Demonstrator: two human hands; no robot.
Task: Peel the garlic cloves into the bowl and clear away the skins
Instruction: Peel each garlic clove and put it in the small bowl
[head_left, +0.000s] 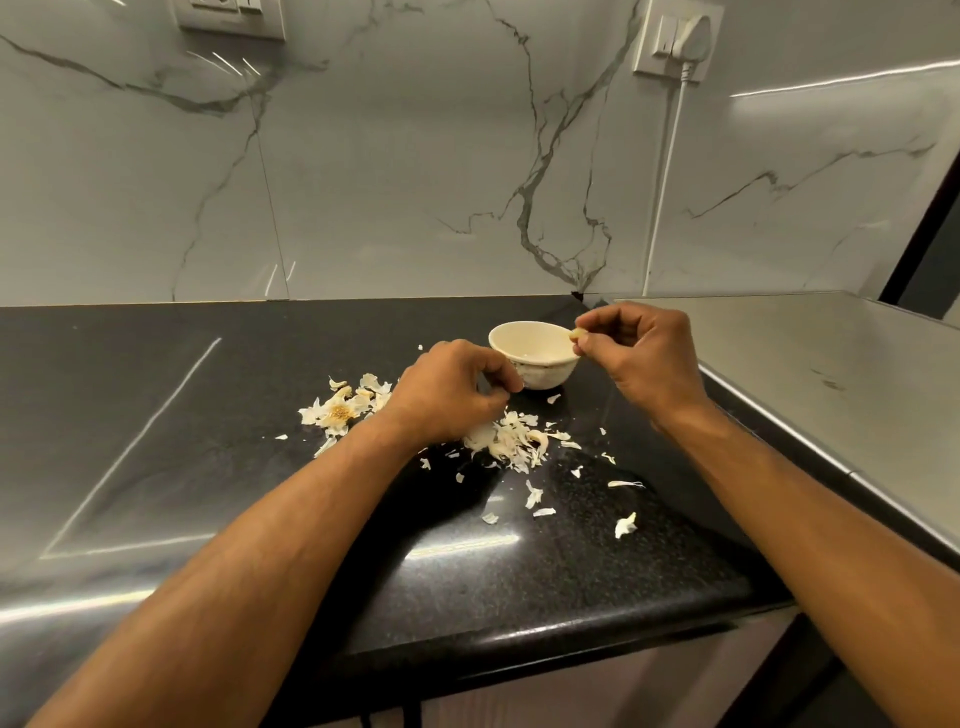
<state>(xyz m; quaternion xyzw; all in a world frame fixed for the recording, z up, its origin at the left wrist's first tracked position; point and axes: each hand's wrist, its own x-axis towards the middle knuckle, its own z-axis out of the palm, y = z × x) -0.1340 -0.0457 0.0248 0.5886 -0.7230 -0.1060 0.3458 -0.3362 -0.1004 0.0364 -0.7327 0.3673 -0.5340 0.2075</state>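
The right hand (641, 358) pinches a small pale peeled garlic clove (577, 333) between thumb and forefinger, the other fingers curled in behind, and holds it over the right-hand rim of the small round cream ceramic bowl (535, 354). The clove sits at the very tips of the fingers, just above the rim (whether it touches the rim cannot be told).

The left hand (451, 396) hovers lower and nearer, just left of the bowl, with its fingers curled inward and thumb tucked against them. Its fingertips seem to close on something small, but what they hold, if anything, cannot be made out.

Directly below and right of the left hand lies a heap of white papery garlic skins (511, 441) on the glossy black speckled stone countertop (519, 571), with a curved piece among them that looks like a clove. Smaller flakes trail away from that heap toward the right forearm and the counter's near edge. To the left of the left hand, close beside its wrist, lies the spent garlic head base with skins around it (340, 410), its brownish root plate facing up.

Beyond both hands rises a white marble-veined wall panel (415, 182), with a white plug and cord (680, 57) above the right hand.
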